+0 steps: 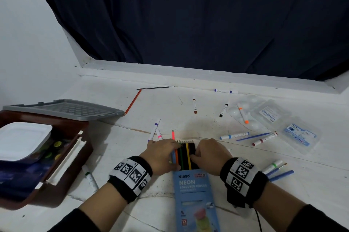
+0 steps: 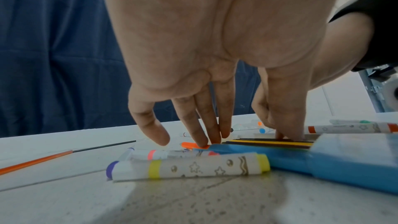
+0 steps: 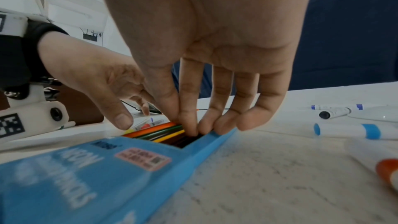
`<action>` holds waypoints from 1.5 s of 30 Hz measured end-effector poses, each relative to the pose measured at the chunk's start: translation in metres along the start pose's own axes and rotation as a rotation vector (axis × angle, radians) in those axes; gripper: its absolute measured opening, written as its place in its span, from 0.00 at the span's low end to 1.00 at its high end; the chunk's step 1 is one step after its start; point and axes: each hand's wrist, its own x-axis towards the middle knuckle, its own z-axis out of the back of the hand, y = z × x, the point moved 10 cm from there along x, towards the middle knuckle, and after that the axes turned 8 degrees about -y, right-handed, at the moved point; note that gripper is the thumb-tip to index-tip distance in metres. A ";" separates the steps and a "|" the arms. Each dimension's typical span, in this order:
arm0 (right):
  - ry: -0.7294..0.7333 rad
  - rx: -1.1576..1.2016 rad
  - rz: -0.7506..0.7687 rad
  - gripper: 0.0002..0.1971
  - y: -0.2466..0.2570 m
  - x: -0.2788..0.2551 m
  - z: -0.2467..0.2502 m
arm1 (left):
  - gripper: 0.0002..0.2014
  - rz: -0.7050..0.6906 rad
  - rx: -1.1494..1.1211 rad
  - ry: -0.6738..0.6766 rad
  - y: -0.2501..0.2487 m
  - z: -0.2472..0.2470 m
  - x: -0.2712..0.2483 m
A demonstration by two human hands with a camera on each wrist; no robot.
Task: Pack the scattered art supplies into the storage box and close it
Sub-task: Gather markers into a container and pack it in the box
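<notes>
Both hands work at the open end of a flat light-blue cardboard pencil box [image 1: 195,199] printed "NEON COLOURED PENCILS", which lies on the white table [image 1: 207,111] directly in front of the person. A row of coloured pencils [image 1: 186,153] projects from the box mouth, points facing away from the person.

Left hand [image 1: 160,155]: fingers extended and slightly spread, not clenched. In the left wrist view the fingertips [image 2: 203,142] press down on the left edge of the pencil row, at the orange pencil and the blue box flap. Nothing is gripped.

Right hand [image 1: 212,154]: fingers extended downward and held close together. In the right wrist view the fingertips [image 3: 191,129] touch the dark pencils at the right side of the box mouth, beside the blue side flap. The thumb lies against the index finger; whether it pinches a pencil cannot be told.

The dark red-brown plastic storage box [image 1: 56,184] stands open at the left of the table, well apart from the hands, with a white rectangular tray [image 1: 22,140] and other supplies inside. Its grey lid [image 1: 64,109] lies just behind it.

White felt-tip markers with coloured bands [image 1: 235,135], an orange pencil [image 1: 133,101], thin paintbrushes [image 1: 156,87] and clear plastic blister packaging [image 1: 272,118] lie scattered over the table beyond and to the right of the hands.
</notes>
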 end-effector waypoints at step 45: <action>-0.144 0.362 0.041 0.04 -0.042 0.062 0.016 | 0.13 0.495 0.121 -0.155 0.167 0.076 0.117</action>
